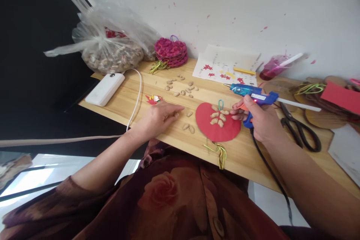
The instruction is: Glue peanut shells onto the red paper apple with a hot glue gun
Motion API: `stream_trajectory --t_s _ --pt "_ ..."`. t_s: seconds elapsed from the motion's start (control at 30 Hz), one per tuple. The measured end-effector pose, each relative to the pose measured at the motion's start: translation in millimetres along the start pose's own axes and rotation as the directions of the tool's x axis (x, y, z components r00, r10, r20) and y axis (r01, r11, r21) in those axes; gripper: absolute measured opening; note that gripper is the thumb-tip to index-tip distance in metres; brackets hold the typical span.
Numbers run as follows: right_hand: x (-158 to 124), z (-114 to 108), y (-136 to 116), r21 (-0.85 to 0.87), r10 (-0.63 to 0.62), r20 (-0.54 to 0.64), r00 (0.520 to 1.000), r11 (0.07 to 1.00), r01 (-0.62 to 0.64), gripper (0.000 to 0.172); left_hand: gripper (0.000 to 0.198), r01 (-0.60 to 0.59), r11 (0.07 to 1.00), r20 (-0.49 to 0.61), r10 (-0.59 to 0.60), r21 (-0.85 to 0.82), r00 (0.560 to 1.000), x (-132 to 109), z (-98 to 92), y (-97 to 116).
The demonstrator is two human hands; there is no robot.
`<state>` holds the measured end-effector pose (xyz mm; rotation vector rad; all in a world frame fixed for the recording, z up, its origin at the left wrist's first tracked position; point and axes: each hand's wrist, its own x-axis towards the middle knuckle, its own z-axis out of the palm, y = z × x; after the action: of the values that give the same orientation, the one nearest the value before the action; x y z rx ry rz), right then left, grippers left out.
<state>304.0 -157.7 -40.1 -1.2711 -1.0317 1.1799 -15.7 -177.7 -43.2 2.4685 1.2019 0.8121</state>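
Observation:
My right hand (pixel 261 120) grips the handle of a blue glue gun (pixel 244 90), its nozzle pointing left and a white glue stick (pixel 299 104) jutting from the back. Below the nozzle lies a red paper disc (pixel 203 120) with a cluster of peanuts (pixel 220 123) at its middle. A teal loop (pixel 221 104) stands at its top, and a yellow-green tassel (pixel 221 155) hangs at its bottom. My left hand (pixel 157 119) hovers over the table with its index finger stretched out, near a loose peanut (pixel 189 114); nothing shows in its fingers.
Loose peanuts (pixel 183 92) lie scattered mid-table. Black scissors (pixel 300 129) rest beside my right forearm. At the back are a bag of peanuts (pixel 112 56), stacked pink-purple discs (pixel 171 51), a paper sheet (pixel 209 54) and a red-stained cup (pixel 271 68). A white power bank (pixel 104 89) trails a cable.

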Motion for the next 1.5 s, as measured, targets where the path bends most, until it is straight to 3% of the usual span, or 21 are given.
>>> stream_trajectory --t_s 0.17,0.33,0.6,0.97,1.2,1.33,1.5 --pt "-0.3 0.1 -0.3 -0.002 0.002 -0.007 1.000 1.000 -0.002 0.048 0.028 0.018 0.999 -0.010 -0.019 -0.036 1.000 -3.3 3.0 11.8" --pt "-0.5 0.4 -1.5 -0.012 0.015 -0.002 1.000 1.000 -0.015 0.047 0.032 -0.022 0.996 0.063 0.027 -0.087 0.998 -5.5 -2.4 18.5" --pt "-0.9 1.1 -3.2 -0.017 0.024 0.005 1.000 1.000 -0.024 0.047 0.044 0.048 0.986 0.112 -0.031 -0.160 0.993 -11.0 -7.7 23.1" --pt "-0.8 1.1 -1.6 -0.022 0.015 0.006 1.000 1.000 -0.015 0.045 0.043 -0.079 0.980 0.093 0.097 -0.182 0.991 -6.2 2.8 17.7" --pt "-1.6 2.8 -4.4 -0.021 0.023 -0.001 1.000 1.000 -0.023 0.046 0.042 -0.080 0.978 0.130 0.106 -0.191 0.986 -4.9 4.4 19.3" --pt "-2.1 2.5 -4.9 -0.031 0.024 0.000 1.000 0.999 -0.024 0.043 0.043 -0.057 0.977 0.151 0.089 -0.208 0.984 -5.0 -1.9 20.2" --pt "0.0 -1.1 -0.9 -0.029 0.021 -0.002 1.000 0.999 -0.021 0.044 0.039 0.019 0.996 0.097 -0.010 -0.088 0.995 -8.7 -24.0 8.1"
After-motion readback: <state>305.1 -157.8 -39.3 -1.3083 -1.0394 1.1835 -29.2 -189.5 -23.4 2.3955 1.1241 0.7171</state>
